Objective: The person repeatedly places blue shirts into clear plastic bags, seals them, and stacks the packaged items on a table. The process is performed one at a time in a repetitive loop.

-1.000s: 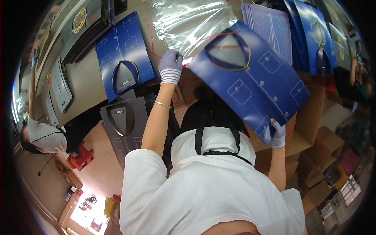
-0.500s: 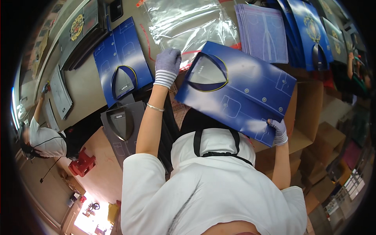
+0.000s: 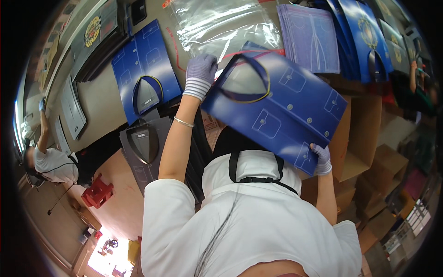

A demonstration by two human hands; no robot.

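Note:
My right hand [image 3: 322, 159], in a thin lilac glove, grips the lower right corner of a blue paper folder [image 3: 295, 106] printed like a buttoned shirt, thumb on top. The folder is tilted, its collar-shaped cut-out with yellow trim at the upper left. My left hand [image 3: 201, 73], in a matching glove with a striped cuff, is closed beside the collar end, at the near edge of the clear plastic bags [image 3: 226, 27]. It seems to pinch a bag's edge; its fingertips are partly hidden. The folder's far corner lies at the red-edged bag opening.
Another blue folder [image 3: 147, 69] lies on the table to the left, with dark grey folders [image 3: 143, 143] below it. Stacked black folders [image 3: 94, 41], a phone [image 3: 138, 11] and lilac printed sleeves [image 3: 310, 39] lie farther back. An open carton [image 3: 362, 134] stands at right. A co-worker [image 3: 55, 164] is at left.
The blue folder has shifted slightly left, its far corner now at the bag opening. My right hand moved a little left with it; my left hand moved slightly right.

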